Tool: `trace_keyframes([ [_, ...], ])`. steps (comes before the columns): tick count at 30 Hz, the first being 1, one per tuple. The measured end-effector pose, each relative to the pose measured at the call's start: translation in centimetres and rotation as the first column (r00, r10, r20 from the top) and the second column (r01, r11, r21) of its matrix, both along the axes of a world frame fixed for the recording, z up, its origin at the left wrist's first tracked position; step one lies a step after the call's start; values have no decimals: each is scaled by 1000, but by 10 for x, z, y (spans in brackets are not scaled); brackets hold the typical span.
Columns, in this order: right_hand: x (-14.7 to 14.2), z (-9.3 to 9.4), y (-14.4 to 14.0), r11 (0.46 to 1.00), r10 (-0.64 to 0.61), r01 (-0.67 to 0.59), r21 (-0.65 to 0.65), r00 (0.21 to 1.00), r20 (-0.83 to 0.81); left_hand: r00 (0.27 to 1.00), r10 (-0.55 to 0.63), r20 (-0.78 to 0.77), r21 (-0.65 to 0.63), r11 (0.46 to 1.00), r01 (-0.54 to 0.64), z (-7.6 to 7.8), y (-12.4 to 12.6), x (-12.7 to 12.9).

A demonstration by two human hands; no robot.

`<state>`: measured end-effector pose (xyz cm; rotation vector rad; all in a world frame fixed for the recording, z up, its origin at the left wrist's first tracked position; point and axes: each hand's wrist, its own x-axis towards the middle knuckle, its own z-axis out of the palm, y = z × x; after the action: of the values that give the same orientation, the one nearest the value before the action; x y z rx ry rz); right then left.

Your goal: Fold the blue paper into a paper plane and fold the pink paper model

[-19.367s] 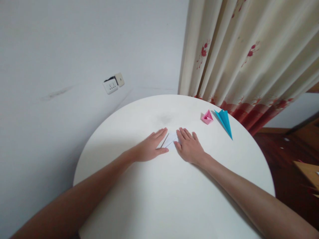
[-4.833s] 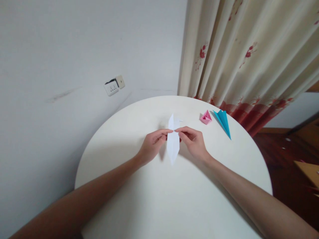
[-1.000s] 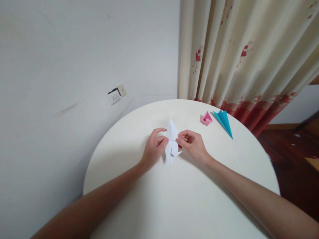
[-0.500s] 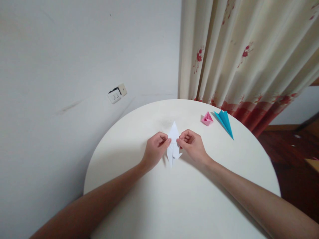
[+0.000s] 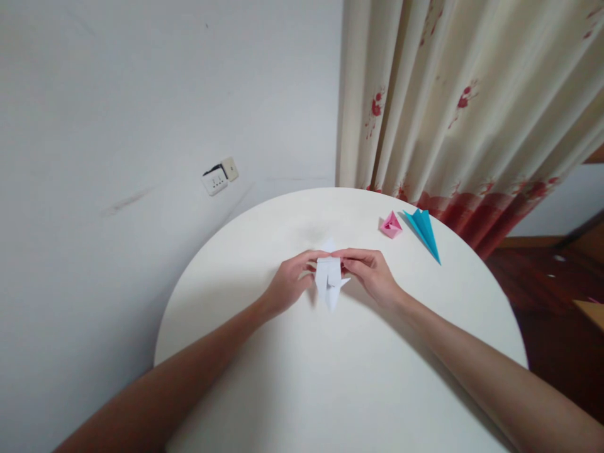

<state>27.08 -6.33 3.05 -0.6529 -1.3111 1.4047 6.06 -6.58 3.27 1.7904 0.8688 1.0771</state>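
White wall and a cream curtain (image 5: 462, 107) with red flowers are standing behind the round white tabletop (image 5: 340, 377), which is filling the lower half of the view. Nearly everything is being carried near the middle and far side of that tabletop. Toward its far right edge a blue folded paper dart (image 5: 423, 230) is lying, with a small pink folded paper piece (image 5: 391, 224) just beside it on the left. At the middle of the tabletop a white folded paper model (image 5: 329, 280) is being held just above the surface, its pointed end hanging toward the person. The left hand (image 5: 289, 284) is pinching its upper left edge, and the right hand (image 5: 369, 274) is pinching the upper right edge, both grips pressed together on the paper between thumb and fingertips. The paper is judged to be very light, thin and easily creased or torn, stiffened only along its folds. It is best taken at the layered folded edges, with light pressure, rather than at the loose points.
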Motion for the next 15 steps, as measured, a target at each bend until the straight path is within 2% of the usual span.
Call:
trace_keyframes([
  [4,4,3,-3,994,111,-111,22,994,-15,999,35,-32,2,999,-34,-1,3,-1],
  [8,2,5,-4,993,119,-119,26,993,7,992,109,-62,58,993,-105,4,1,1],
  [12,-5,4,-3,1000,14,-16,26,996,86,985,172,-19,47,984,-171,3,0,5],
  [15,-9,1,-2,993,-101,90,82,984,144,987,157,-11,22,987,-157,0,1,7],
])
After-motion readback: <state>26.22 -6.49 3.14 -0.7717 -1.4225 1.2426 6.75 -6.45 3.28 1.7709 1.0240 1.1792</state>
